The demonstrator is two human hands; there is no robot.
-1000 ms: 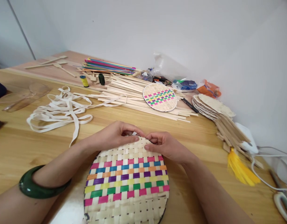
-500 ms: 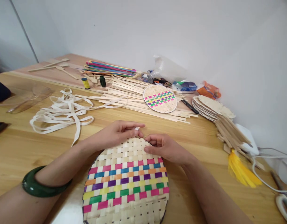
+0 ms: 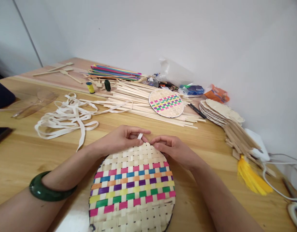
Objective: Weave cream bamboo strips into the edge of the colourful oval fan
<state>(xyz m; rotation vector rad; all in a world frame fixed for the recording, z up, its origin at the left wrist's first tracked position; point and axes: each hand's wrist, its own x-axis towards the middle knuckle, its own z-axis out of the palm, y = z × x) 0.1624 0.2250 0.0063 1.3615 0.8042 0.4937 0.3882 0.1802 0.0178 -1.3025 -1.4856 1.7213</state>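
Observation:
A round woven bamboo fan panel (image 3: pixel 131 196) with pink, blue, orange, purple, yellow and green bands leans toward me, its lower edge cut off by the frame. My left hand (image 3: pixel 123 138) is closed on the top edge, thumb in front and fingers behind. A short white strip end (image 3: pixel 140 136) sticks up between its fingers. On the upper right rim, my right hand (image 3: pixel 177 151) pinches the panel between thumb and curled fingers. Whatever the right fingertips hold behind the rim is hidden. A dark green bangle (image 3: pixel 50 190) circles my left wrist.
White tape (image 3: pixel 66 119) lies in a heap at left, near yellow (image 3: pixel 90 87) and green (image 3: pixel 107 85) spools. Pale bamboo strips (image 3: pixel 129 96) lie beneath a second woven disc (image 3: pixel 166 103). Stacked fans (image 3: pixel 218 111), a yellow tassel (image 3: pixel 253 177) and scissors (image 3: pixel 295 214) are at right.
The right hand's thumb has shifted slightly up along the rim toward the left hand. More of the white strip shows between the left fingers. The whole view has moved slightly.

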